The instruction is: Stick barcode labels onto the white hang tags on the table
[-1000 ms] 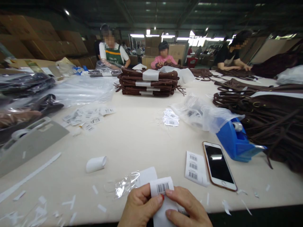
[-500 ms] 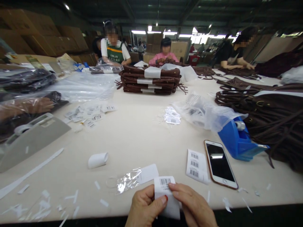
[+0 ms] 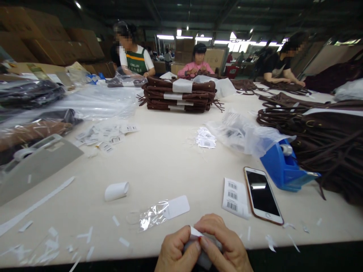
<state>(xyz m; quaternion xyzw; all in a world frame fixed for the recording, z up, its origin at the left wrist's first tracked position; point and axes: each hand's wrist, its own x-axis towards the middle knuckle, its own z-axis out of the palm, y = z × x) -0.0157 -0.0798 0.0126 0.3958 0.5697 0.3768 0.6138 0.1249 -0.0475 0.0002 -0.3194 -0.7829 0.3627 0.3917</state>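
Both my hands are close together at the table's front edge, pinching a small white barcode label sheet (image 3: 195, 232). My left hand (image 3: 177, 250) grips its left side between thumb and fingers. On the other side, my right hand (image 3: 225, 241) has its thumb and fingers closed on the top edge, which is bent over. The printed face is turned out of sight, and the fingers cover much of the paper. Just beyond lies a white hang tag (image 3: 178, 207) with a clear plastic sleeve (image 3: 153, 216) and string. A sheet with three barcodes (image 3: 235, 198) rests to the right.
A phone (image 3: 263, 194) and a blue tape dispenser (image 3: 286, 168) are at right, beside piled brown bags (image 3: 326, 136). A grey dispenser (image 3: 42, 166), curled paper (image 3: 117, 191) and paper scraps lie left. Stacked brown bags (image 3: 181, 96) stand ahead; co-workers sit or stand beyond.
The label sheet has been tilted and bent, so its barcode no longer shows. My right hand has shifted, bringing its thumb in against my left thumb at the paper's edge.
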